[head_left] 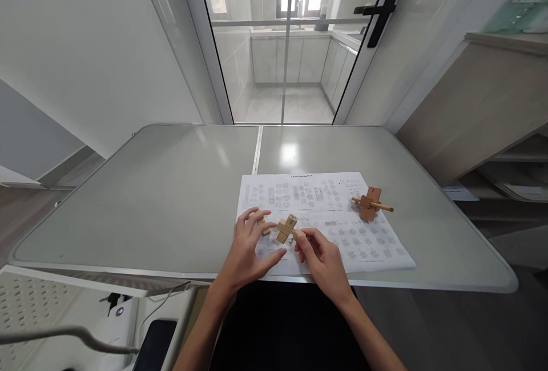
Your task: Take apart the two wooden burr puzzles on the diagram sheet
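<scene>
Obs.: wooden cross (287, 228) sits on the near-left part of the printed sheet (325, 194), close to the front edge of the table (171, 200), between the two hands.

Right hand (323, 257): thumb and fingertips pinch the cross's near-right arm, a firm grasp. Left hand (250, 242): released, fingers spread and arched, fingertips down on the sheet. The index finger lies at a small wooden block (265, 228) just left of the cross and appears to touch it, though I cannot tell for sure. The thumb is near the cross but apart from it.

Second wooden puzzle (370, 204), with a thin peg through it, rests on the sheet's right side, well apart from the hands.

Judgement on handling: the pinch is on one arm only, so the cross could twist or let a bar slide loose. It is better steadied from the opposite side with the free hand, held low over the sheet so that a loose bar lands on paper. Bars should meet square, and a notch should not be forced. The diagrams are best left uncovered by the palm.

Writing: the sheet carries a heading line and rows of small diagrams, all too small to read. No brand or label is legible anywhere.
</scene>
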Tool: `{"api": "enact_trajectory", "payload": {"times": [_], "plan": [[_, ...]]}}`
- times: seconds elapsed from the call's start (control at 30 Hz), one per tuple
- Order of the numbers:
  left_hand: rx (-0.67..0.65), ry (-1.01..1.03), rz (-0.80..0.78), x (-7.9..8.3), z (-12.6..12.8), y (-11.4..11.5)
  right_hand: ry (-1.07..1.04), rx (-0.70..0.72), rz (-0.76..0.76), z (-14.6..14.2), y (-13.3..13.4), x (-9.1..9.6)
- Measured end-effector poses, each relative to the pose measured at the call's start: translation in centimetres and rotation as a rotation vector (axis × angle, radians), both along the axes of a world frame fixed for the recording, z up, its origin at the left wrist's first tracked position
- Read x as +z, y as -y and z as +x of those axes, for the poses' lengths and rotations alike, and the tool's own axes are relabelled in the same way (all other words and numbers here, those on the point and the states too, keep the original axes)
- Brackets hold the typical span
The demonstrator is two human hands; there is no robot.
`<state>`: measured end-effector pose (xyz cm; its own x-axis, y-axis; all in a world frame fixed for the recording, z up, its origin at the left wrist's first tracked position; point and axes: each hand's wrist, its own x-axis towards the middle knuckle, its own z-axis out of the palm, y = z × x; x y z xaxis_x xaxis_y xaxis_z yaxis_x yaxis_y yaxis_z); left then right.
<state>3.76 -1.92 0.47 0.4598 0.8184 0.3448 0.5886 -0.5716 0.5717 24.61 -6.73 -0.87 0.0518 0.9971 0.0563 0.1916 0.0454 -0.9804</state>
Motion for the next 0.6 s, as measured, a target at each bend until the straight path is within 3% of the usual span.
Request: {"api": "enact_trajectory", "payload": {"times": [0.6], "plan": [[-0.020,0.087,-0.015,0.14,-0.03,0.00,0.033,0.103,-0.008,0.09,-0.01,0.11]]}}
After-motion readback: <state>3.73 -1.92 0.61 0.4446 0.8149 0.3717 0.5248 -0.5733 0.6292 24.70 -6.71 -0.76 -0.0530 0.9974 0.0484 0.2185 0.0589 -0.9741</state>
